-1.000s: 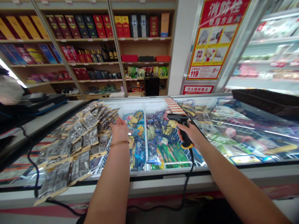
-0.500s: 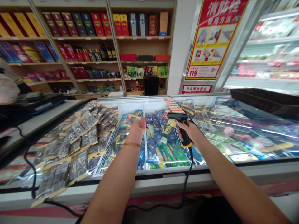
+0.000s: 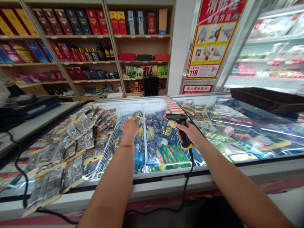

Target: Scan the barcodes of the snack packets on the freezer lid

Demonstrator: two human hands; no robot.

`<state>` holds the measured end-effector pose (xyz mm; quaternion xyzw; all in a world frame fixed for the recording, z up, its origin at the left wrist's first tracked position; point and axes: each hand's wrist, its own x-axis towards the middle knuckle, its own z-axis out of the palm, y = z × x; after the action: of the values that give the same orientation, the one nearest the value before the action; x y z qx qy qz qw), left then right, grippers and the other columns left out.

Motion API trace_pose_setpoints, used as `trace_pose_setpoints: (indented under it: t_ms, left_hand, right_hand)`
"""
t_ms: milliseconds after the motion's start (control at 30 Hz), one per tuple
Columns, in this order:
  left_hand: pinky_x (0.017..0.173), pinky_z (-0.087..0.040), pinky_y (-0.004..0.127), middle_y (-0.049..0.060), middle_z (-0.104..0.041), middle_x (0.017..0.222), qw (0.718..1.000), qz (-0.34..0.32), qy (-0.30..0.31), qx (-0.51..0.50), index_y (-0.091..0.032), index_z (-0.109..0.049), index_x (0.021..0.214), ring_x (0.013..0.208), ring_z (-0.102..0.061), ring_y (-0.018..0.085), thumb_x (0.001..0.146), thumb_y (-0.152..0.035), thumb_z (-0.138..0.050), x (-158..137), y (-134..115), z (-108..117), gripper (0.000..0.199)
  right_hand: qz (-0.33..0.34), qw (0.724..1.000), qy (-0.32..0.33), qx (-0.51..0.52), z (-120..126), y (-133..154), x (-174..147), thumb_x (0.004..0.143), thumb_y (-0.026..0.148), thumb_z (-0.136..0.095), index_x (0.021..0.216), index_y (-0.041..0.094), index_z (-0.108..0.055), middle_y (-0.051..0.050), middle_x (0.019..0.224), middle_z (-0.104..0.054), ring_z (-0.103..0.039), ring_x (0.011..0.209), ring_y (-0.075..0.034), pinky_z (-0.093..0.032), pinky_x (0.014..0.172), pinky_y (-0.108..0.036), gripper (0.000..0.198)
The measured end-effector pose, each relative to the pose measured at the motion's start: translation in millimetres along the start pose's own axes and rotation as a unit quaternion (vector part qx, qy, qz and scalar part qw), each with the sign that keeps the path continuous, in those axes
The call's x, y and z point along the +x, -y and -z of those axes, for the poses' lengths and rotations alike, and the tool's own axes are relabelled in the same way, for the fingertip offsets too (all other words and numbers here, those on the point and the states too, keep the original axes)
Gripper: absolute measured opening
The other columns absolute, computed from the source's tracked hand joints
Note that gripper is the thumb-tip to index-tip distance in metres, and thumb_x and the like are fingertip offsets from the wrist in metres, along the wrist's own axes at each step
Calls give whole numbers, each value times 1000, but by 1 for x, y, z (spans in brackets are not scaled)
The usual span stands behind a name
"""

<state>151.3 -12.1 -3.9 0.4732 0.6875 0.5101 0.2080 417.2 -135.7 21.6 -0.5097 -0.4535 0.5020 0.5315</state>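
Note:
My left hand (image 3: 130, 127) is over the left basket section of the chest freezer, palm down with fingers curled. A small silvery-brown packet (image 3: 140, 119) shows at its fingers and seems to be in its grip; the fingertips are partly hidden. My right hand (image 3: 190, 134) is wrapped round the handle of a black barcode scanner (image 3: 177, 117) with yellow trim, its head pointing left. Colourful ice-cream packs (image 3: 154, 152) lie below both hands in the white wire baskets.
Many brown-edged clear packets (image 3: 78, 139) are piled on the freezer lid at left. The scanner's black cord (image 3: 187, 183) hangs down the freezer front. A dark tray (image 3: 266, 98) rests at right. Shelves (image 3: 142, 36) with boxes and bottles stand behind.
My left hand has turned palm down and shifted left, and the packet now shows on its right side. My right hand still holds the scanner. The whole view has shifted slightly.

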Motion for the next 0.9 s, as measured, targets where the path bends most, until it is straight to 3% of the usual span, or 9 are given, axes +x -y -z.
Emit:
trace_pose_setpoints:
  t_ms: [200, 300, 367, 533, 700, 900]
  left_hand:
    - [81, -53, 32, 5, -70, 78, 989, 12, 56, -138, -18, -66, 81, 89, -71, 23, 77, -22, -69, -2, -8, -19, 6]
    - [69, -54, 27, 2, -70, 77, 977, 29, 74, -200, -16, -71, 104, 73, -69, 16, 78, -26, -68, -12, -14, -30, 27]
    - [68, -53, 25, 2, -72, 81, 959, 40, 81, -267, -17, -71, 111, 72, -69, 14, 75, -26, -72, -19, -17, -34, 37]
    - [64, -51, 25, 1, -72, 83, 900, 65, 76, -424, -18, -69, 102, 71, -68, 15, 62, -25, -81, -30, -21, -37, 42]
    - [61, -52, 25, 0, -71, 78, 888, 60, 91, -448, -17, -64, 99, 64, -65, 13, 58, -22, -82, -32, -22, -39, 44]
    - [64, -53, 27, 0, -70, 81, 895, 52, 93, -434, -18, -64, 102, 66, -66, 13, 61, -24, -81, -34, -21, -44, 45]
  right_hand:
    - [12, 1000, 22, -13, 0, -2, -1, 71, 53, -82, 80, 19, -54, 1, 61, -61, -55, 41, -11, -42, 37, -23, 45]
    - [38, 998, 46, -30, -1, -5, -3, 74, 56, -80, 87, 18, -56, 2, 62, -61, -55, 41, -11, -43, 39, -24, 47]
    - [59, 995, 56, -63, -1, -6, -5, 77, 57, -77, 90, 18, -56, 2, 64, -61, -55, 42, -11, -44, 41, -25, 47]
    - [89, 981, 61, -159, -3, -6, -10, 81, 58, -72, 90, 18, -55, 2, 66, -60, -57, 42, -12, -46, 44, -26, 44]
    - [97, 973, 61, -203, -5, -2, -13, 82, 55, -70, 87, 18, -55, 2, 64, -59, -57, 42, -13, -47, 45, -27, 40]
    - [98, 966, 54, -235, -6, 1, -16, 84, 47, -68, 81, 19, -54, 2, 60, -60, -58, 42, -13, -46, 45, -25, 31]
